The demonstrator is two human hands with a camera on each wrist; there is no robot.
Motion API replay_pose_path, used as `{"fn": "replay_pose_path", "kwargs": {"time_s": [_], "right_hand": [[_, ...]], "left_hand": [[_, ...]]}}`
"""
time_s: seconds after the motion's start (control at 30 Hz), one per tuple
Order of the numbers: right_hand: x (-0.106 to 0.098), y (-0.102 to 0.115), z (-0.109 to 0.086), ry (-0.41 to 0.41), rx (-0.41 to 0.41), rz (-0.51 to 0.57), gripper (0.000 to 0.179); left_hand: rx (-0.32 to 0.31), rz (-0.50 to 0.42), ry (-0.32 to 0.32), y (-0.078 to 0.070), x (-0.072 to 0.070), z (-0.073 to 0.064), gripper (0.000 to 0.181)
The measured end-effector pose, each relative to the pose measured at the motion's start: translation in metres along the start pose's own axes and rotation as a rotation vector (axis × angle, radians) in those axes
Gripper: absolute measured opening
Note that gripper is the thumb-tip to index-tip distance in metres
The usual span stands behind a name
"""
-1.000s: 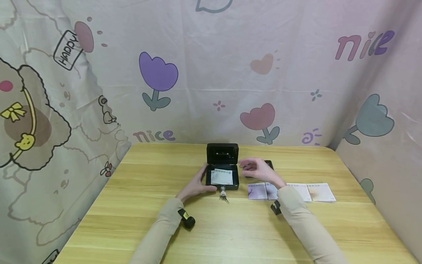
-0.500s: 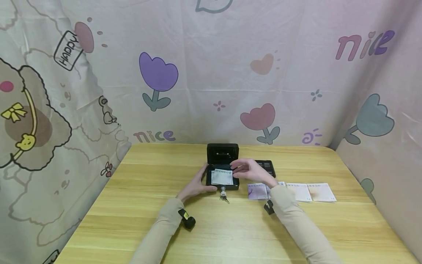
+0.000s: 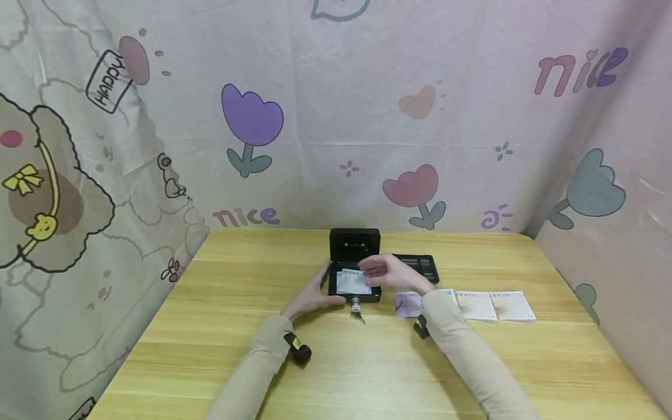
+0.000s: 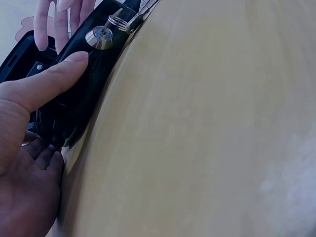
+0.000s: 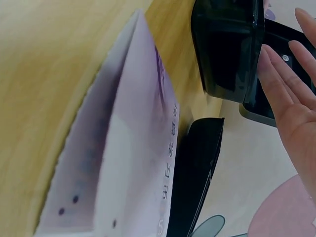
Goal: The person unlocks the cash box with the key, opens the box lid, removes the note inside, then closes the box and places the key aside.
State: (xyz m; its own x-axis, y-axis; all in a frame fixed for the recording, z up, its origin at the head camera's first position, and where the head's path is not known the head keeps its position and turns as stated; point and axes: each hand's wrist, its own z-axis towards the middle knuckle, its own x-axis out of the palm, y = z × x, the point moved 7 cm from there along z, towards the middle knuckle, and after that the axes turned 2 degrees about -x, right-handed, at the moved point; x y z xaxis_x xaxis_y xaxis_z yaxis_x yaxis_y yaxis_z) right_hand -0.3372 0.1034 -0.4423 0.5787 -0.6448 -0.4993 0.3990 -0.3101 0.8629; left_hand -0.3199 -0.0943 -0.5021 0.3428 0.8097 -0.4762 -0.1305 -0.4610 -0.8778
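A small black cash box point(image 3: 335, 296) stands with its lid point(image 3: 354, 245) raised. Folded banknotes point(image 3: 350, 283) lie inside it. My left hand point(image 3: 314, 296) grips the box at its left front corner. In the left wrist view its thumb point(image 4: 54, 79) lies along the front wall beside the silver lock point(image 4: 100, 37), from which a key ring point(image 4: 120, 23) hangs. Over the right part of the box hovers my right hand point(image 3: 394, 273). Its fingers point(image 5: 281, 79) are extended at the rim in the right wrist view, and no object shows in them.
A black compartment tray point(image 3: 426, 269) lies right of the box, partly behind the right hand. In front of it a row of folded notes point(image 3: 511, 306) runs rightward, starting with a purple note point(image 3: 407, 304). A patterned cloth point(image 3: 336, 175) hangs behind the table point(image 3: 210, 350).
My right hand has moved left from beside the box to over its banknotes, uncovering more of the tray. The left hand has stayed in place.
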Motion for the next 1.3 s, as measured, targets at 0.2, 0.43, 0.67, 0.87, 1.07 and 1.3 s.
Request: {"fn": "replay_pose_path", "kwargs": {"time_s": [0.2, 0.43, 0.67, 0.87, 1.07, 1.3], "right_hand": [[0.001, -0.006, 0.006, 0.022, 0.045, 0.032, 0.054], [-0.001, -0.003, 0.010, 0.072, 0.073, 0.033, 0.053], [-0.001, -0.005, 0.015, 0.094, 0.127, -0.008, 0.053], [0.001, -0.004, 0.021, 0.097, 0.142, -0.052, 0.053], [0.005, -0.003, 0.026, 0.111, 0.143, -0.108, 0.054], [0.010, -0.004, 0.031, 0.139, 0.177, -0.151, 0.055]], "left_hand": [[0.006, -0.004, 0.005, 0.001, 0.000, 0.001, 0.118], [0.001, -0.002, 0.010, 0.000, 0.001, 0.001, 0.118], [0.005, -0.012, 0.007, -0.001, 0.001, 0.001, 0.118], [0.005, -0.018, 0.007, -0.001, 0.001, 0.001, 0.118], [0.004, -0.023, 0.005, -0.001, 0.000, 0.000, 0.118], [0.004, -0.022, -0.002, 0.000, 0.000, -0.001, 0.119]]}}
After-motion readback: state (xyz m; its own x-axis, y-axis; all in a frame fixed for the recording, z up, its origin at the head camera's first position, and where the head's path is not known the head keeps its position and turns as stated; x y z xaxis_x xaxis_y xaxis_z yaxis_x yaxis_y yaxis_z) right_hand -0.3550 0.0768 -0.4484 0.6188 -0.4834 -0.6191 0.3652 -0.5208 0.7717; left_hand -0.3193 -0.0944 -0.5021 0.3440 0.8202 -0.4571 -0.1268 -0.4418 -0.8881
